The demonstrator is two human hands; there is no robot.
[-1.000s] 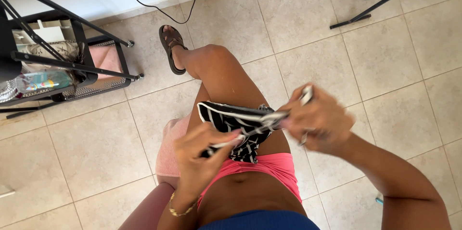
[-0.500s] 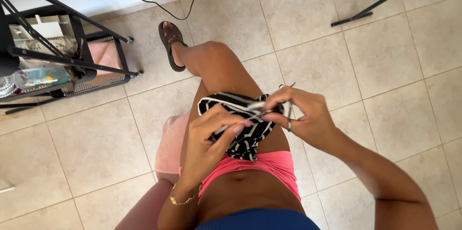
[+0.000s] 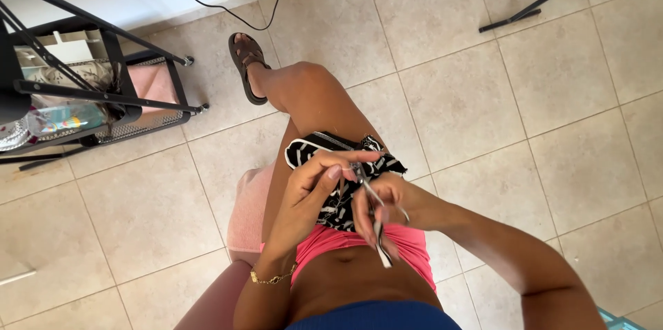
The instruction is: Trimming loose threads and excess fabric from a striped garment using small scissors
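A home room: beige tiled floor [image 3: 483, 95], black wire cart [image 3: 124, 123], pink stool [image 3: 245, 212]

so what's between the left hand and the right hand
In the head view, only the black-and-white patterned cloth on the lap and the thin metal tool in the right hand; left hand beside it.

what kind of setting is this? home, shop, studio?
Most likely a room in a home. Beige tiled floor, a black wire trolley with household bits at the wall, and a pink padded seat the person sits on.
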